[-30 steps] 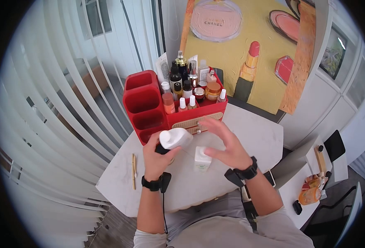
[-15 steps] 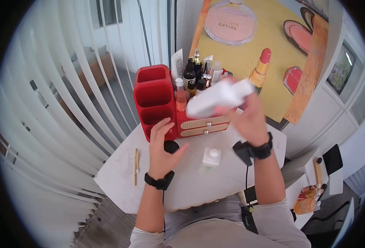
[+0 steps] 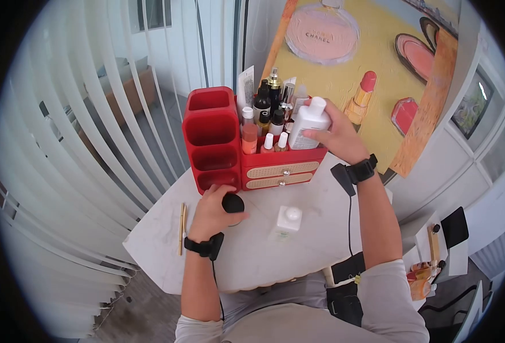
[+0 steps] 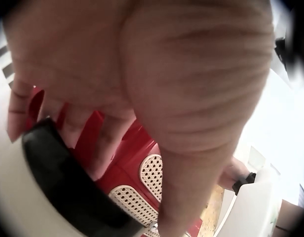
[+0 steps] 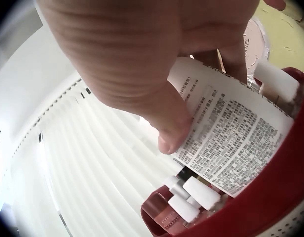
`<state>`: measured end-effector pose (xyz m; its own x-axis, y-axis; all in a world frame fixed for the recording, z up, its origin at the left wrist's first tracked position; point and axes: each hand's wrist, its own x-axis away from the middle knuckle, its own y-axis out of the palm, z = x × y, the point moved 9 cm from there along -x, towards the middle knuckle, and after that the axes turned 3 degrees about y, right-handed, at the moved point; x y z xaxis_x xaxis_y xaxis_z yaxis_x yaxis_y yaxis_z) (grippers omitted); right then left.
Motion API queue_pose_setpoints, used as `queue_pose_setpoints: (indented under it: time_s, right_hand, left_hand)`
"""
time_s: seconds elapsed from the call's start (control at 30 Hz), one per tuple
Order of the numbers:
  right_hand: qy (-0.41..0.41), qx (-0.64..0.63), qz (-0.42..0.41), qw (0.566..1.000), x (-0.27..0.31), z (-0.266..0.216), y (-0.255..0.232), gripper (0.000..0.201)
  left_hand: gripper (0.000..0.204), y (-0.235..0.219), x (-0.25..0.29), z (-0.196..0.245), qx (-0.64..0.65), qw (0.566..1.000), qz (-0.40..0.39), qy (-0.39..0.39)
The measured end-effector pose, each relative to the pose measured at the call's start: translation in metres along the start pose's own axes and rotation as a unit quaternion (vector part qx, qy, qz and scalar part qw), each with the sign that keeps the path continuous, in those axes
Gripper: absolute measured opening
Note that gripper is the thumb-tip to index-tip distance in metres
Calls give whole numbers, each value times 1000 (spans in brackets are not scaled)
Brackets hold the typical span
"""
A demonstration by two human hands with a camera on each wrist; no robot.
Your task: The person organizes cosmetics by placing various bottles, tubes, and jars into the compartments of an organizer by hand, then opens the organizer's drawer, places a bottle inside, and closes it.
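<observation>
My right hand [image 3: 331, 135] grips a large white bottle [image 3: 308, 124] and holds it upright in the right part of the red organizer [image 3: 215, 150], among several small bottles. In the right wrist view the thumb and fingers wrap the bottle's printed label [image 5: 230, 136]. My left hand [image 3: 213, 209] rests on the white table [image 3: 252, 257] with its fingers curled round a black round cap [image 3: 233, 203], just before the organizer's drawers. The left wrist view shows the black cap [image 4: 68, 192] under the fingers. A small white square bottle [image 3: 287, 220] stands on the table between my arms.
A thin gold stick [image 3: 181, 228] lies near the table's left edge. Vertical blinds [image 3: 92, 114] hang at the left. A painted cosmetics poster [image 3: 355, 68] leans behind the organizer. A side desk with small items [image 3: 429, 251] sits at the lower right.
My right hand has carried the white bottle from mid-air down into the organizer's right section. My left hand has closed round the black cap on the table.
</observation>
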<state>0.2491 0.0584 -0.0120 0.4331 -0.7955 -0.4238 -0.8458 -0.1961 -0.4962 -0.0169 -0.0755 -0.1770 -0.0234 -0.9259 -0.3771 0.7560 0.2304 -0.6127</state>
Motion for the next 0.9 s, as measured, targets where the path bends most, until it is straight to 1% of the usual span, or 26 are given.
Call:
queue_pose_setpoints:
  time_s: [0.03, 0.07, 0.1, 0.13, 0.17, 0.2, 0.23, 0.27, 0.3, 0.33, 0.37, 0.4, 0.43, 0.47, 0.5, 0.53, 0.6, 0.63, 0.67, 0.7, 0.73, 0.77, 0.8, 0.83, 0.9]
  right_hand:
    - [-26, 4, 27, 999, 0, 2, 0, 60]
    - [-50, 8, 52, 997, 3, 3, -1, 60]
    - [-46, 4, 50, 998, 9, 7, 1, 60]
    - [-94, 76, 167, 979, 26, -7, -13, 54]
    - [-139, 147, 279, 939, 50, -20, -22, 47]
    - [-96, 102, 323, 936, 68, 1, -23, 30]
    - [-78, 68, 317, 943, 85, 10, -12, 21]
    - [-68, 86, 226, 968, 92, 20, 11, 18]
    - [-13, 67, 105, 992, 96, 42, 39, 16]
    - [42, 47, -18, 998, 101, 65, 67, 16]
    - [45, 40, -19, 998, 103, 75, 76, 16]
    - [17, 98, -37, 994, 106, 77, 90, 17]
    - [-12, 157, -55, 986, 108, 77, 103, 19]
    - [4, 125, -63, 990, 107, 81, 108, 21]
    - [2, 119, -60, 991, 106, 82, 111, 21]
    - [-6, 107, -50, 993, 105, 82, 112, 20]
    - [-14, 94, -37, 995, 107, 81, 108, 21]
    - [7, 99, -59, 993, 111, 84, 110, 24]
    - [27, 103, -81, 991, 116, 85, 112, 29]
    - [27, 102, -77, 991, 123, 81, 108, 29]
    - [26, 99, -93, 990, 133, 74, 107, 34]
    - [24, 96, -111, 989, 142, 70, 109, 39]
    - [-24, 74, -101, 992, 150, 64, 109, 51]
    - [-22, 71, -99, 992, 156, 60, 107, 51]
    - [-64, 123, -104, 985, 168, 40, 106, 54]
  left_hand:
    - [59, 0, 0, -2, -2, 1000, -3, -1]
    - [69, 2, 0, -2, -17, 1000, -21, 5]
    - [78, 4, 1, -3, -33, 999, -39, 11]
    - [78, 3, 2, -2, -35, 998, -42, 6]
    - [83, 4, 4, -2, -42, 997, -69, -13]
    - [87, 7, 5, -3, -47, 994, -94, -32]
    - [87, 6, 5, -5, -48, 994, -93, -37]
    - [89, 6, 5, -4, -49, 994, -89, -30]
    - [90, 6, 5, -3, -49, 995, -87, -22]
    - [90, 7, 4, -4, -51, 994, -89, -27]
    - [90, 5, 3, -3, -23, 996, -79, -27]
    - [90, 2, 2, -2, 3, 997, -70, -24]
    - [90, 1, 2, -2, -4, 997, -74, -27]
    - [89, 0, 0, -1, 46, 996, -75, -33]
    - [89, -2, -1, 1, 97, 992, -75, -37]
    - [89, -4, -2, 3, 91, 992, -77, -36]
    - [86, -16, -4, 17, 163, 986, -18, 19]
    - [86, -15, -5, 19, 161, 987, -20, 22]
    - [85, -21, -6, 18, 216, 976, 14, 32]
    - [84, -25, -6, 17, 270, 961, 46, 41]
    - [83, -27, -6, 18, 300, 950, 75, 53]
    - [83, -24, -8, 18, 298, 950, 73, 55]
    - [83, -28, -8, 21, 293, 948, 104, 73]
    - [83, -31, -5, 25, 288, 944, 133, 90]
    - [83, -24, -4, 35, 272, 949, 133, 91]
